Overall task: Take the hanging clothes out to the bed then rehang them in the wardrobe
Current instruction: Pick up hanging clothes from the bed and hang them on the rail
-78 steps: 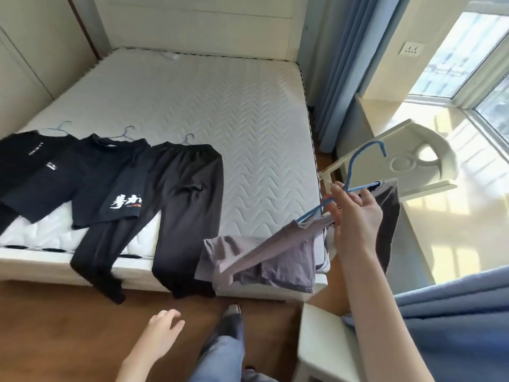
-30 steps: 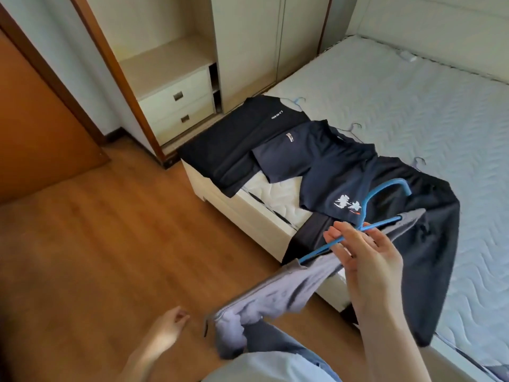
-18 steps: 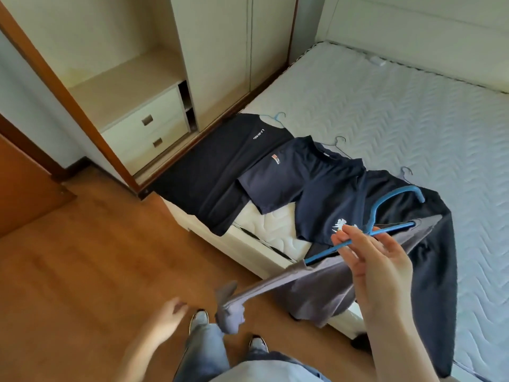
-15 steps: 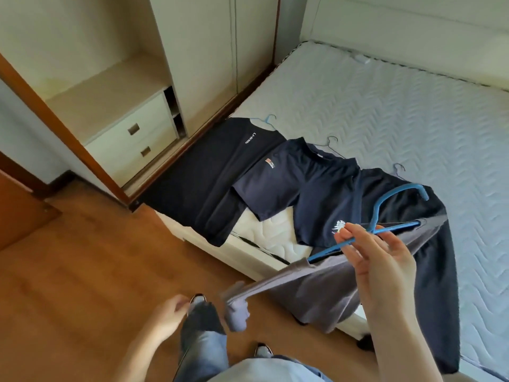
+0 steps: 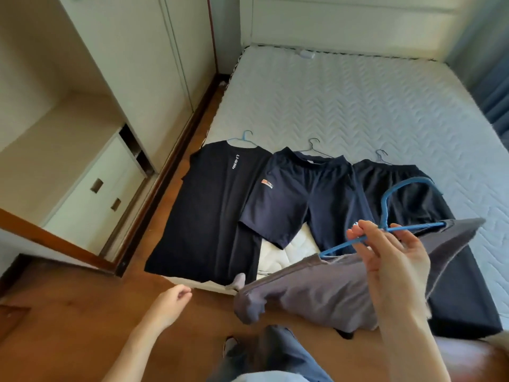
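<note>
My right hand [image 5: 391,260] holds a blue hanger [image 5: 385,213] by its bar, with grey trousers [image 5: 316,296] draped over it, above the foot of the bed [image 5: 358,106]. Three dark garments lie on the mattress on hangers: a black T-shirt [image 5: 209,210] at the left, a navy T-shirt [image 5: 300,191] in the middle, black trousers [image 5: 407,194] at the right, partly hidden behind the grey trousers. My left hand [image 5: 168,301] hangs low over the floor, fingers loosely curled, holding nothing.
The wardrobe [image 5: 132,51] stands to the left of the bed, with an open section and white drawers [image 5: 93,197] below. A wooden floor [image 5: 55,326] lies in front of me. My legs and a shoe [image 5: 231,346] show at the bottom.
My view has swung right to face the bed squarely. My right hand still holds the hanger with the grey trousers, now closer to the bed's foot. My left hand stays low.
</note>
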